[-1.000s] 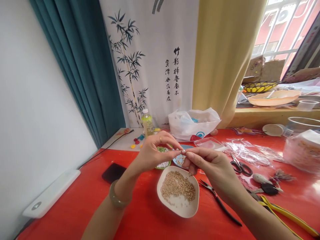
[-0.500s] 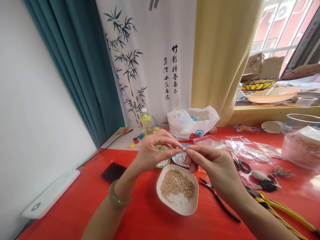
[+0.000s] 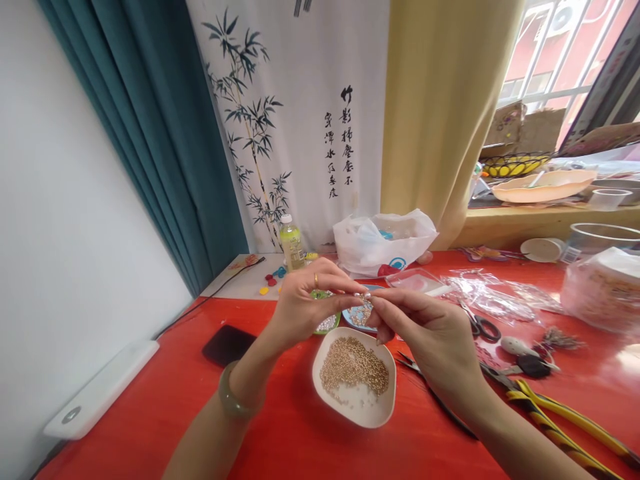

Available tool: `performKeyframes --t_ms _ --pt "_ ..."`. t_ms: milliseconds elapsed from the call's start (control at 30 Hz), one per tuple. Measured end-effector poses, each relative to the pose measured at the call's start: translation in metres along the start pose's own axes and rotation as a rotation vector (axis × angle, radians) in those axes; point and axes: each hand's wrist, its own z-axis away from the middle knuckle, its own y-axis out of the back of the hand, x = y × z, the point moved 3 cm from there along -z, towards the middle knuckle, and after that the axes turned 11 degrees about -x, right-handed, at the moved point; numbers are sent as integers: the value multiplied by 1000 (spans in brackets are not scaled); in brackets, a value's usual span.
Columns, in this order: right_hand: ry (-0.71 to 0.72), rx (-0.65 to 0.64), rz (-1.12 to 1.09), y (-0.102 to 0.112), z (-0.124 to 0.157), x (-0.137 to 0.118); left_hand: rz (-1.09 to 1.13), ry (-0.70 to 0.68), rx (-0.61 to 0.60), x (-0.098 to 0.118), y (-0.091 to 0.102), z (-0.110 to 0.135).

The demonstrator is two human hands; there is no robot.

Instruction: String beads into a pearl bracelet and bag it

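My left hand (image 3: 307, 300) and my right hand (image 3: 430, 330) meet fingertip to fingertip above the table, each in a pinch of thumb and forefinger. Something tiny and shiny sits between the tips, too small to name. Just below them stands a white bowl (image 3: 354, 417) with many small gold beads (image 3: 355, 363) in it. Behind the fingers, a blue dish (image 3: 353, 321) holds more gold beads, and a green dish (image 3: 336, 327) holds pale clear ones; my hands partly cover both.
Thin-nosed pliers (image 3: 435, 393) lie right of the bowl, partly under my right arm. Yellow-and-black pliers (image 3: 560, 413), a key (image 3: 535, 365) and scissors (image 3: 483, 327) lie farther right. A phone (image 3: 227, 345) is at left. Behind are a bottle (image 3: 291, 243) and a plastic bag (image 3: 383, 241).
The view has shifted very slightly. Both hands keep their pinch in nearly the same place, with only a small shift at the left fingertips.
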Motion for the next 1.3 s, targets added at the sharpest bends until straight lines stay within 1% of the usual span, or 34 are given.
performKeyframes --t_ms 267,433,533,700,1100,1300 --pt "31 -14 18 -1 1 -1 4 -3 24 -1 -1 0" --pt "24 -16 37 -1 1 -3 6 -4 14 1 -1 -1" --pt "20 -10 44 -1 1 -2 9 -11 14 1 -1 -1" --pt "61 20 75 0 2 -3 3 -28 22 0 -2 0" --pt "132 67 226 0 4 -4 1 -27 20 0 -2 0" --pt "123 17 164 -2 4 -5 14 -29 29 1 -2 -1"
